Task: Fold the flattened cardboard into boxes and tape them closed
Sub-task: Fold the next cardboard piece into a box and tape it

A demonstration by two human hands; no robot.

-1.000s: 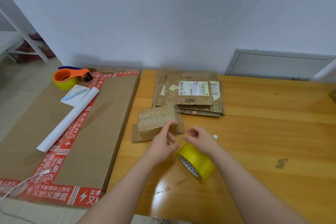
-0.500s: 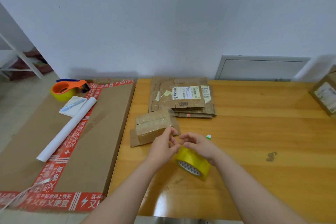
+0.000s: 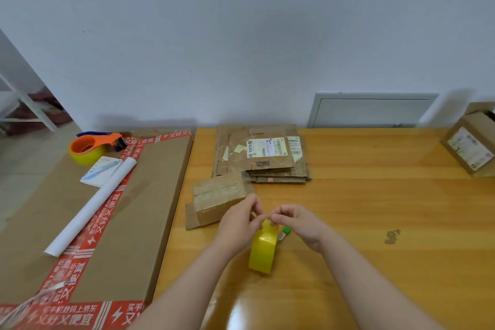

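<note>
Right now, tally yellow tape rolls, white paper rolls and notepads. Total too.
Yellow tape rolls: 2 (loose roll, roll in orange dispenser)
White paper rolls: 1
Notepads: 1
Total: 4

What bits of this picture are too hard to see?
All in the head view:
- The loose end of the tape roll: hidden where the left hand and right hand pinch its top.
- The green-tipped thing: mostly behind the right hand.
- The box on the right: cut off by the picture's edge.
- The printing on the label on the cardboard stack: too small to read.
</note>
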